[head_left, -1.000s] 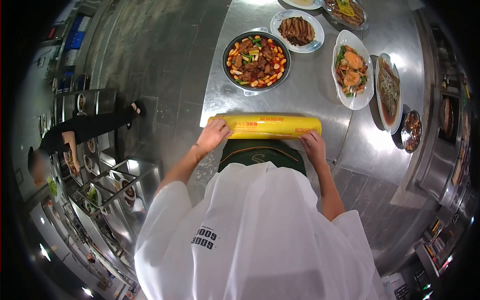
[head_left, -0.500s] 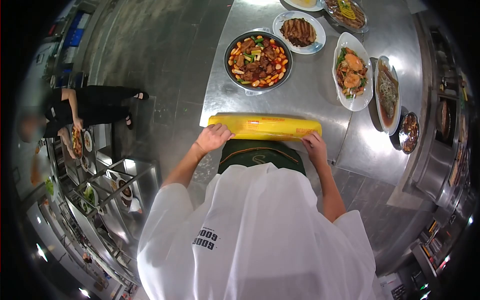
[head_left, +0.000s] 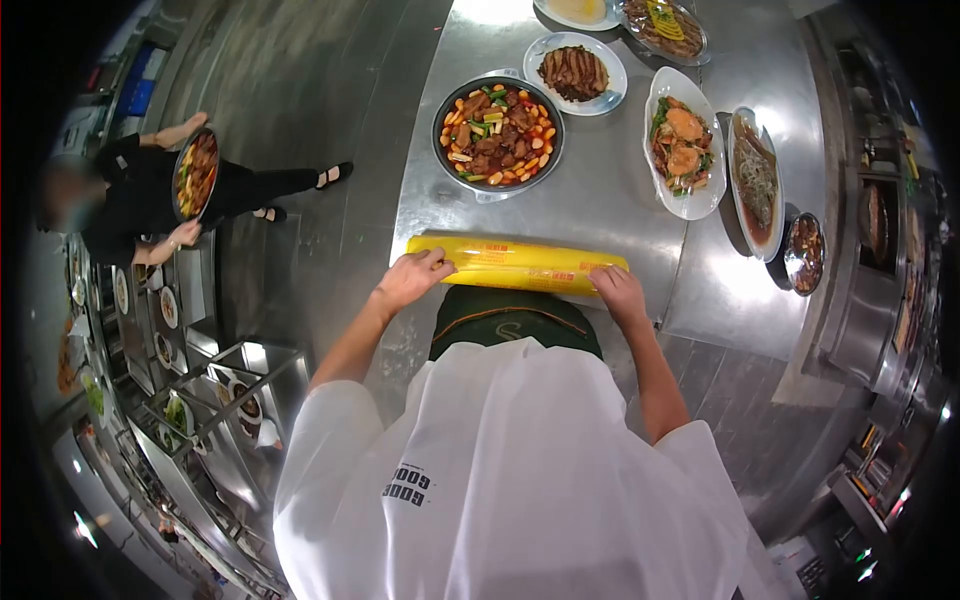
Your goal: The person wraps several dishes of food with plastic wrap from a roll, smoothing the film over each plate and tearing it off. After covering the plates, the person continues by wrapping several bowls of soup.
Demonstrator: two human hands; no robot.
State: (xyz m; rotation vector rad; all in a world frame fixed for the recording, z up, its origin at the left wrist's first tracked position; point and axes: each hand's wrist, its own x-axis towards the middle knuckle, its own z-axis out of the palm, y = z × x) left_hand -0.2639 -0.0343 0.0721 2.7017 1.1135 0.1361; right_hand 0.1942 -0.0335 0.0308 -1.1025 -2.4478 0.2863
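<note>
Two hands bracket the cling-film roll lying along the steel table's near edge: left hand curled over one end, right hand half-bent on the other, grip unclear. Likely stiff, heavyish, slick; best held by its ends.

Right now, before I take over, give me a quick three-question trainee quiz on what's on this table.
1. True or false: the left hand and the right hand each touch one end of the yellow roll.
2. Which dish stands just beyond the roll on the steel table? A: a round dark pan of stew; B: an empty bowl; C: a cutting board.
3. Fill in: the roll lies along the table's ___ edge, closest to the person.

Key: 1 true; 2 A; 3 near.
</note>
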